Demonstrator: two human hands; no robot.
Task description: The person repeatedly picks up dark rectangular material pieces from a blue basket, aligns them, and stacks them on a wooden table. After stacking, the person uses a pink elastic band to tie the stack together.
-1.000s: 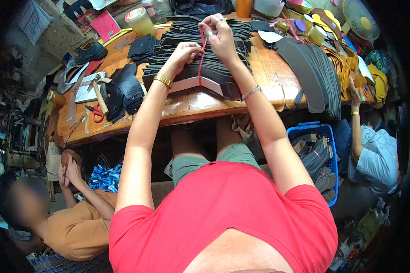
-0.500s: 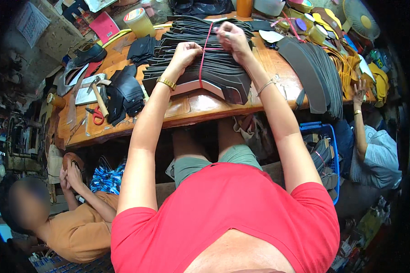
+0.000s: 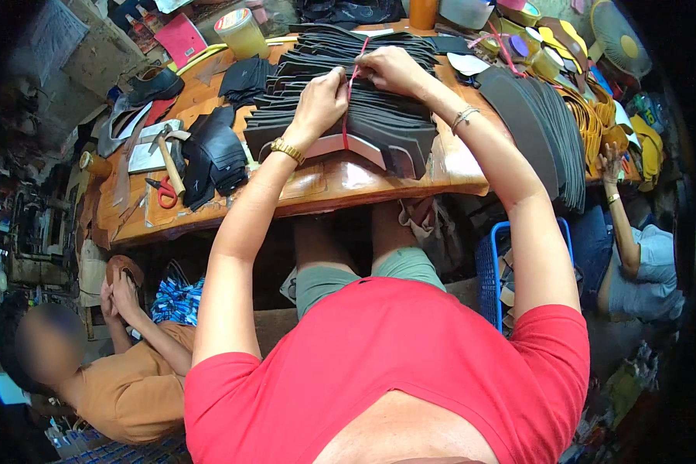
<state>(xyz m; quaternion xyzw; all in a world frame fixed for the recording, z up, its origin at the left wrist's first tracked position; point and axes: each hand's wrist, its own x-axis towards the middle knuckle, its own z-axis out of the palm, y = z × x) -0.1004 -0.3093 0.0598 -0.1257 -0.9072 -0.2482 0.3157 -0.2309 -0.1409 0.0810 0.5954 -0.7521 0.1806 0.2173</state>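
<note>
A thick row of dark, V-shaped flat pieces lies stacked on the wooden table in front of me. A pink tie strip runs across the bundle from its near edge to its far side. My left hand, with a gold watch at its wrist, pinches the strip near the middle of the stack. Just to the right and a little farther off, my right hand grips the strip too, its fingertips bent together. The two hands are close but apart, and the strip's crossing point is partly hidden by the fingers.
Another dark stack fans out at the right. On the left lie a hammer, red-handled scissors and black pieces. A blue basket stands below. Co-workers sit at left and right.
My right hand has come down and inward to the strip, closer to my left hand. My left hand has shifted slightly right, and the strip is pulled up between them.
</note>
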